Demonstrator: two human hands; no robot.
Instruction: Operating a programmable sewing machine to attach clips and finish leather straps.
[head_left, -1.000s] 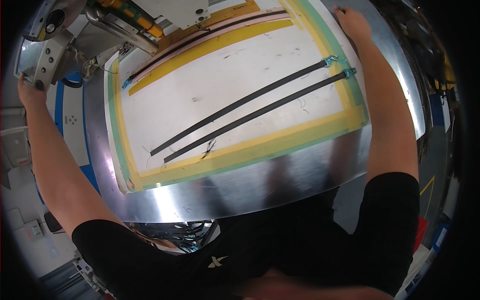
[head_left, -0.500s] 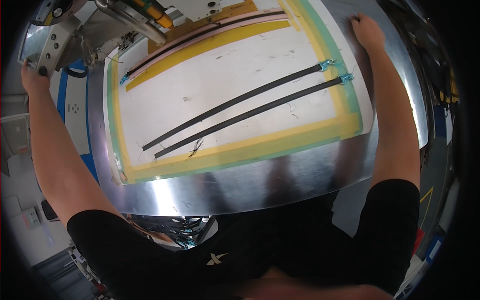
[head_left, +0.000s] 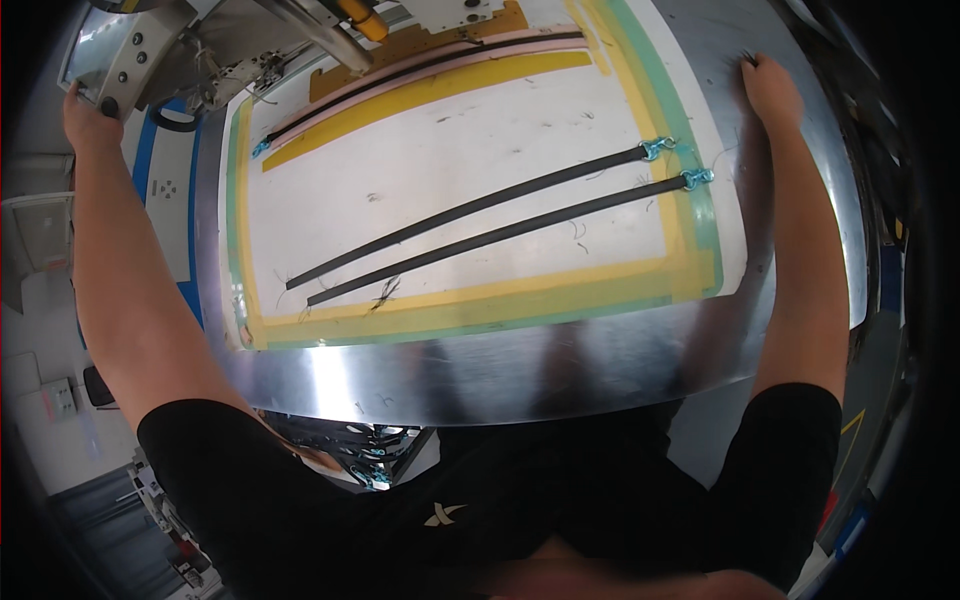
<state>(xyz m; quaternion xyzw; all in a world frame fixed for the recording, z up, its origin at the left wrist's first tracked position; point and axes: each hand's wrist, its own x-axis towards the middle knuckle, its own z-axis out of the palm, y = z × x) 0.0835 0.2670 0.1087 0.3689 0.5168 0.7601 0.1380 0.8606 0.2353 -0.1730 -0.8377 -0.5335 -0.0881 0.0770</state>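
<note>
At the upper left my left hand (head_left: 92,122) touches the lower corner of a grey control box (head_left: 128,55), beside its black knob. One finger is stretched along the box's face; the others are partly hidden. Far to the right, my right hand (head_left: 775,92) rests low over the metal table, its fingers pinched on a small wisp of dark threads (head_left: 748,59). Two black straps with blue metal clasps, an upper strap (head_left: 470,212) and a lower strap (head_left: 500,234), lie slanting across a white sheet (head_left: 400,170). Neither hand touches them.
Yellow and green tape (head_left: 480,302) borders the sheet on the shiny metal table (head_left: 480,385). Another black strap (head_left: 400,84) lies along a pink strip by the yellow machine plate (head_left: 420,55). Loose thread bits (head_left: 385,292) are scattered about. Below the table edge hang more clasped straps (head_left: 370,452).
My view has shifted slightly, so the table sits lower in it. My right hand has moved a little outward to the right. My left hand stays at the control box; the straps lie still.
</note>
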